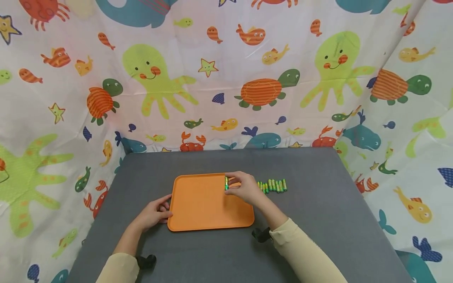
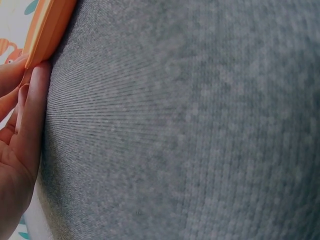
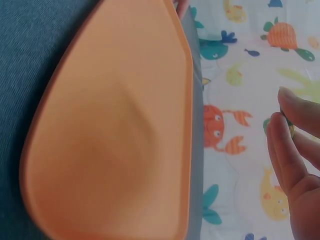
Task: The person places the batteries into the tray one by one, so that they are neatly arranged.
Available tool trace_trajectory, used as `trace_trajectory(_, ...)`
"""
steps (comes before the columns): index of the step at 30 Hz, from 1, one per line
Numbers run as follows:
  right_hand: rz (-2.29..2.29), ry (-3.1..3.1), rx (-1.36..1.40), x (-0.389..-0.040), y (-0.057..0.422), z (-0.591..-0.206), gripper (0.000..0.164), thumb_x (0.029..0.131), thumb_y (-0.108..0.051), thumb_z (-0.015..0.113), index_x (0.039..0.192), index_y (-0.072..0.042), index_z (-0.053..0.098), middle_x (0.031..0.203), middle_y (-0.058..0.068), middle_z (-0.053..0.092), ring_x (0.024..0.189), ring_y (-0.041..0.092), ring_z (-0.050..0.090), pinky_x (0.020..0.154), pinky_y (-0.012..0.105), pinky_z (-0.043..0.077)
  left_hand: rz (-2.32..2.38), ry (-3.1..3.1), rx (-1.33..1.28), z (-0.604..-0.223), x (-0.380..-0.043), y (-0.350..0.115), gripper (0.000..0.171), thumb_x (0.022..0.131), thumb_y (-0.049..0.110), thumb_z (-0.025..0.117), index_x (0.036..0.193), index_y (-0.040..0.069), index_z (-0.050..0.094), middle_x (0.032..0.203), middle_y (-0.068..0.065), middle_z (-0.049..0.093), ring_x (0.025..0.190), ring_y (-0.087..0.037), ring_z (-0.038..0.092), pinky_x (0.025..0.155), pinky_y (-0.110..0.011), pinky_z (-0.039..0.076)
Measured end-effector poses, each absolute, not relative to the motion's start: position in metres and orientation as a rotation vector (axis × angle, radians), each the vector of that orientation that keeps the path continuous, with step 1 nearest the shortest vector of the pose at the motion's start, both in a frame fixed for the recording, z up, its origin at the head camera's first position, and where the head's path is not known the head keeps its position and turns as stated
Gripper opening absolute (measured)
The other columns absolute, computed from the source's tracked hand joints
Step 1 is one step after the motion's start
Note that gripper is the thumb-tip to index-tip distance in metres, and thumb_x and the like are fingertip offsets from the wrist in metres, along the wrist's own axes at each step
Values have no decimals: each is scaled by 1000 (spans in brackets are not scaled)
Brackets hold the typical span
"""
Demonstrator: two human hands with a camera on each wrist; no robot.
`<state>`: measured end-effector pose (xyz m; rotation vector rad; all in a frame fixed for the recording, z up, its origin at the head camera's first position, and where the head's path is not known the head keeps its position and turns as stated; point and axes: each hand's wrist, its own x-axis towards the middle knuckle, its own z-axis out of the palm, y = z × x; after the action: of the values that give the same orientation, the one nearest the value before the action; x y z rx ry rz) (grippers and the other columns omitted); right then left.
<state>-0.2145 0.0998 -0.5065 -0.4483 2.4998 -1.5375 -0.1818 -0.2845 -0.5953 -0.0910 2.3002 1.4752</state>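
An orange tray [image 1: 209, 204] lies on the grey table. At its left edge my left hand [image 1: 154, 211] holds the rim between thumb and bent fingers; the left wrist view shows the fingertips [image 2: 40, 75] right at the tray's corner. Over the right part of the tray, my right hand [image 1: 244, 188] pinches a small green battery [image 1: 226, 183] upright between thumb and fingers. In the right wrist view that battery [image 3: 291, 129] is mostly hidden behind the fingers. To the right of the tray stands a group of several green batteries [image 1: 277, 185], partly covered by the right hand.
The grey table [image 1: 304, 220] extends around the tray. A white curtain [image 1: 219, 94] printed with sea animals hangs behind the table and along both sides. Dark camera mounts [image 1: 261, 234] sit on both wrists.
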Motion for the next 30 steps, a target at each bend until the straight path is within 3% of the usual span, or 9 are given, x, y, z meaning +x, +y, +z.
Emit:
trace_trajectory(15,-1533,2442,-409,-227,67,-529,55,81,-12,86,132,-21,68,131,6,61,112,31,66,76,35,58,1500,2292,-74,-597,-182,-285,77,90,11,76,157,15,37,107,-12,50,83,-23,55,68,-36,59)
trace_trajectory(30,-1487,2435,-405,-233,24,-552,58,80,-6,85,135,-11,66,126,8,66,106,24,68,75,29,58,1501,2301,-63,-597,-180,-286,77,91,11,75,157,14,36,109,-12,50,85,-22,54,69,-35,59)
